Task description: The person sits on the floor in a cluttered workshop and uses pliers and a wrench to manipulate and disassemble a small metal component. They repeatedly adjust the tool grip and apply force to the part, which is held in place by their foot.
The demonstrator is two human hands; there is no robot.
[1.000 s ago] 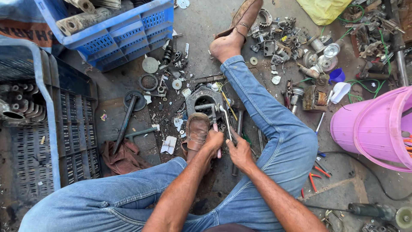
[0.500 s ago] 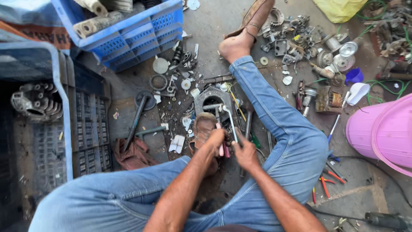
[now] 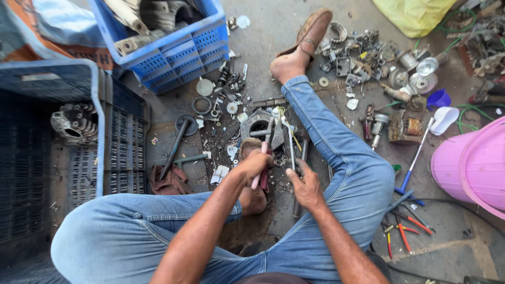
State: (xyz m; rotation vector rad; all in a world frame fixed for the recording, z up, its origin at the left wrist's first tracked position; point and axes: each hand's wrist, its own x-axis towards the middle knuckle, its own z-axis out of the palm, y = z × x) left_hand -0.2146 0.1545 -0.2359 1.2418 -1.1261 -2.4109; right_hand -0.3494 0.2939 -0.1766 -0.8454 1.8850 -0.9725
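blue crate [image 3: 173, 58]: we see it top left, holding grey metal parts.
dark crate [image 3: 52, 158]: at our left, a metal housing [image 3: 73, 123] inside.
pink bucket [image 3: 473, 168]: at the right edge.
yellow bag [image 3: 415, 16]: top right.
red-handled pliers [image 3: 402, 231]: on the floor lower right.
brown rag [image 3: 171, 181]: beside the dark crate.
scrap parts [image 3: 363, 58]: heaped near the sandal [image 3: 310, 31].

The pink bucket [image 3: 473, 168] is cut off by the right edge, the black crate [image 3: 58, 173] by the left. The left hand [image 3: 255, 165] hides most of the red-handled pliers [image 3: 264, 158]; what the right hand [image 3: 304, 185] grips is perhaps a thin metal rod, too small to tell
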